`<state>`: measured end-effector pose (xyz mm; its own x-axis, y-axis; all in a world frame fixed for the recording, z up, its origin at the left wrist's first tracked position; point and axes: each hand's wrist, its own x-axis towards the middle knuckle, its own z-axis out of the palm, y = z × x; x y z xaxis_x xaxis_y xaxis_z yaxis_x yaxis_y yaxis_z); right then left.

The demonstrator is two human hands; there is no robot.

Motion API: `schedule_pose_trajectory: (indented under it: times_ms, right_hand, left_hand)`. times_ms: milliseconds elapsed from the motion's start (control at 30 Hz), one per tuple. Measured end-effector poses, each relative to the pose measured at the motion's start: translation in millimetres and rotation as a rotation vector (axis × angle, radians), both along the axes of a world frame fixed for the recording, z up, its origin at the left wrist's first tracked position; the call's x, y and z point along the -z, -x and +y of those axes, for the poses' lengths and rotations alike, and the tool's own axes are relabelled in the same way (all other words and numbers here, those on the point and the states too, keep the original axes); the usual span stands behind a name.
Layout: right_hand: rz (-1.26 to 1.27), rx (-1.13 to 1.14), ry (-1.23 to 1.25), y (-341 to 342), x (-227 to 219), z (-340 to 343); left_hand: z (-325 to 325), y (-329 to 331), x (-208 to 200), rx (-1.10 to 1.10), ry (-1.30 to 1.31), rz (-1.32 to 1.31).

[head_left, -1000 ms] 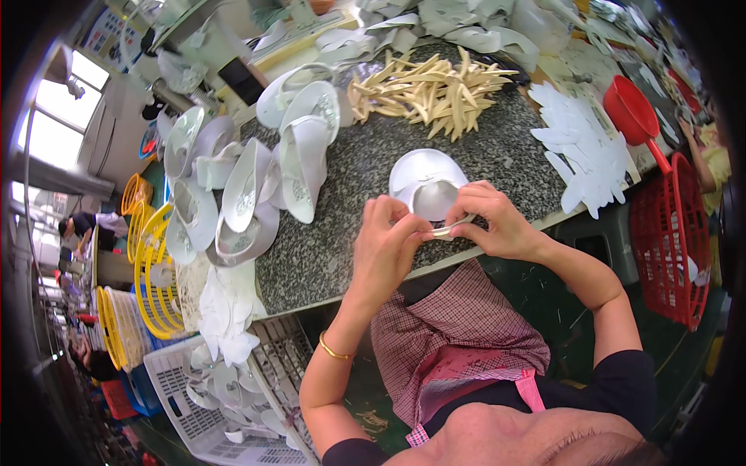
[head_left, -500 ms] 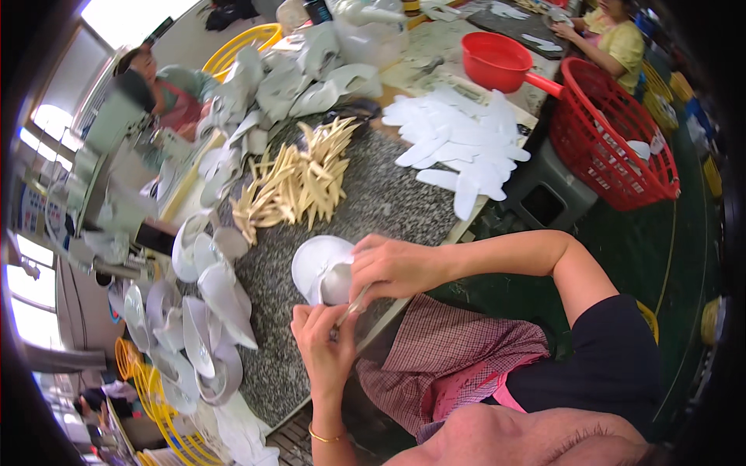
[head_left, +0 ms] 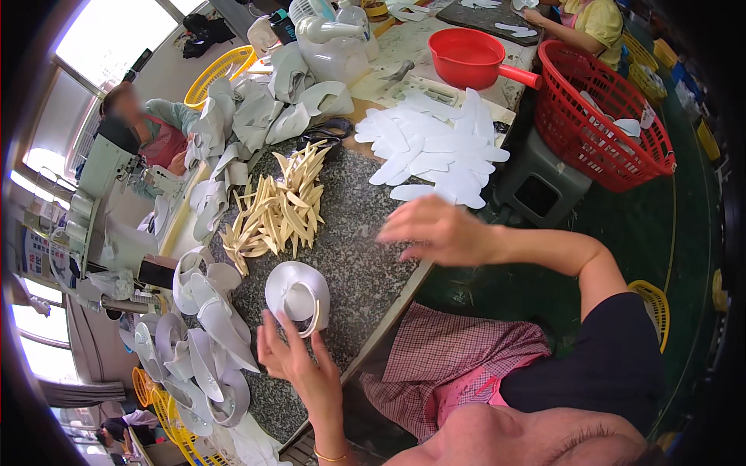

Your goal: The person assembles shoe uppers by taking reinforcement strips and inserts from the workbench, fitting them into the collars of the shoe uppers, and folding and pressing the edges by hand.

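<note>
A white shoe upper (head_left: 291, 273) stands on the speckled stone tabletop, with a thin cream strip curving along its opening. My left hand (head_left: 305, 377) is open at its near side, fingers spread and fingertips at the edge of the upper. Off to the right, my right hand (head_left: 439, 231) is apart from the upper and holds nothing I can see; its fingers are slightly blurred and parted. It hovers just short of a spread pile of flat white insole-shaped pieces (head_left: 439, 147). Beyond the upper lies a heap of cream, pointed strips (head_left: 284, 206).
More white shoe uppers (head_left: 210, 311) cluster at the left, and grey-white pieces (head_left: 272, 101) pile up at the back. A red dipper (head_left: 466, 58) and a red basket (head_left: 602, 116) are at the far right. A sewing machine (head_left: 116, 171) and co-workers are beyond the table.
Both hands have come off the pinched edge of the upper. My right hand has moved right and away, toward the white pieces, while my left has spread its fingers. The view has shifted slightly.
</note>
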<state>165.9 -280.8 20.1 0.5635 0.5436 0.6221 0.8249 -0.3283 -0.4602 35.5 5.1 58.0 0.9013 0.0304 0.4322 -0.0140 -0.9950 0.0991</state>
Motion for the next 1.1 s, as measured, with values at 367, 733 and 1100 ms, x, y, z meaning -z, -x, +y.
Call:
schedule_pose_trajectory:
  times_ms: [367,733,1100]
  right_hand:
    - [-0.192,0.120,0.437,-144.4,11.9,-83.4]
    - [-0.689,-0.093,0.818,-176.0,7.5,-77.4]
    - [-0.176,0.187,0.276,-195.6,-11.7,-55.6]
  left_hand:
    - [-124.3,-66.4,29.0,0.648,0.260,0.180]
    - [-155.3,-108.5,68.6,0.587,0.157,0.179]
    - [-154.7,-106.3,69.7,0.589,0.167,0.148]
